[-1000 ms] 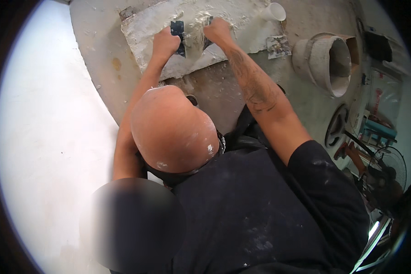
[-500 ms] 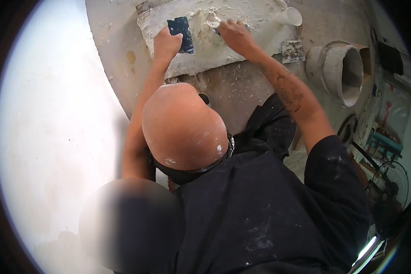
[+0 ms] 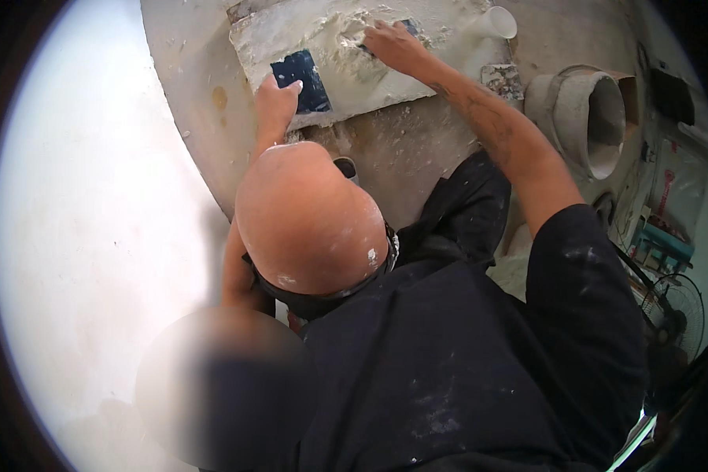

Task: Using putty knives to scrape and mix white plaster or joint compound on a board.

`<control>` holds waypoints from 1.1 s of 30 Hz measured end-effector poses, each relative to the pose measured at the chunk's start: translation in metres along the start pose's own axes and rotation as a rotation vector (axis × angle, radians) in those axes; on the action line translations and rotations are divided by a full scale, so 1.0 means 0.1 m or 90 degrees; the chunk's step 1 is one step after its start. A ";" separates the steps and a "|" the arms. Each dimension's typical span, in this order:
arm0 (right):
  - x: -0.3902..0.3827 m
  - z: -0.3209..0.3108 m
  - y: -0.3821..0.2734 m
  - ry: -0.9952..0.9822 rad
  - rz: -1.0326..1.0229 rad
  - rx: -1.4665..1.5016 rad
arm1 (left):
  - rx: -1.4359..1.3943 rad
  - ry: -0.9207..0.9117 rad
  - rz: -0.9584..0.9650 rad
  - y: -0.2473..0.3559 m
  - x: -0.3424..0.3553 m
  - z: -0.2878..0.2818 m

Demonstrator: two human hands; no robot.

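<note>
At upper centre, your left hand (image 3: 275, 102) grips a blue blade (image 3: 314, 85), thumb across its face likely for steadiness, while your right hand (image 3: 395, 44) curls around a 2nd blade (image 3: 410, 28) at the paste (image 3: 344, 35).

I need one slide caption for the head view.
Left hand holding a dark flat blade, right hand gripping another blade, over a paste-smeared board.
</note>
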State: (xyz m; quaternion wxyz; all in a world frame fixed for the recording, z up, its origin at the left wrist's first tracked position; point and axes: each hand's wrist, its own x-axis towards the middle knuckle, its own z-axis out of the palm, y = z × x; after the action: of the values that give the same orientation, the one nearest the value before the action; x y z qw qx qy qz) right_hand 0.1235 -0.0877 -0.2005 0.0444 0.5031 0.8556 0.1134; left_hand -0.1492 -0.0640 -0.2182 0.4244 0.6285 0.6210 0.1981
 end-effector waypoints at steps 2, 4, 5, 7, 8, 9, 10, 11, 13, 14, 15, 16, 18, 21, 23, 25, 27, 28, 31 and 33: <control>-0.20 -0.02 -0.01 0.013 -0.019 0.043 | -0.026 0.001 -0.004 -0.01 0.02 -0.06; -0.34 -0.07 0.14 -0.119 -0.022 0.075 | -0.085 0.015 -0.007 -0.03 0.06 -0.12; -0.34 -0.10 0.29 -0.148 -0.012 0.071 | -0.128 0.012 -0.011 -0.03 0.07 -0.12; -0.23 -0.15 0.55 -0.123 0.000 0.149 | -0.119 0.005 -0.005 -0.05 0.10 -0.10; -0.14 -0.16 0.65 -0.072 0.027 0.220 | -0.103 0.004 -0.003 -0.06 0.10 -0.08; -0.01 -0.16 0.72 -0.041 0.000 0.220 | -0.104 0.000 -0.003 -0.07 0.10 -0.04; 0.09 -0.15 0.75 -0.033 -0.013 0.226 | -0.059 0.000 -0.026 -0.08 0.09 -0.01; 0.21 -0.13 0.74 -0.010 0.088 0.384 | -0.005 0.008 -0.045 -0.09 0.07 0.02; 0.38 -0.07 0.61 0.037 0.217 0.493 | -0.054 -0.006 -0.044 -0.11 0.03 0.05; 0.40 -0.04 0.51 0.038 0.215 0.497 | -0.101 -0.018 -0.046 -0.13 0.01 0.05; 0.39 -0.01 0.39 0.053 0.142 0.308 | -0.124 -0.016 -0.035 -0.14 -0.01 0.03; 0.35 0.01 0.27 0.057 0.083 0.115 | -0.122 -0.014 -0.041 -0.15 -0.02 0.00; 0.19 0.02 0.10 0.004 0.017 0.064 | -0.148 0.019 -0.022 -0.17 -0.05 -0.06; -0.04 -0.04 0.14 -0.020 -0.039 0.072 | -0.175 0.045 -0.041 -0.18 -0.06 -0.14; -0.07 -0.09 0.34 -0.162 -0.016 0.133 | -0.178 0.039 -0.043 -0.16 -0.06 -0.15; 0.06 -0.09 0.59 -0.179 0.018 0.185 | -0.174 0.039 -0.051 -0.13 -0.06 -0.15; 0.29 -0.02 0.79 -0.166 0.053 0.234 | -0.124 0.006 -0.055 -0.10 -0.08 -0.15; 0.45 0.04 0.86 -0.109 0.024 0.240 | -0.127 -0.003 -0.058 -0.09 -0.09 -0.14; 0.87 0.22 0.87 0.016 -0.031 0.253 | -0.007 -0.016 -0.079 -0.07 -0.16 -0.10; 1.04 0.32 0.72 -0.046 0.047 0.284 | -0.026 -0.035 -0.088 -0.11 -0.23 -0.08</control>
State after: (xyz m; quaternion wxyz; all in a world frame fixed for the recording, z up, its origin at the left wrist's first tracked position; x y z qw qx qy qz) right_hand 0.1403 0.0416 -0.2104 -0.0420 0.5352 0.8383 -0.0951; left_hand -0.1650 -0.0850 -0.2159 0.4666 0.5804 0.6471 0.1632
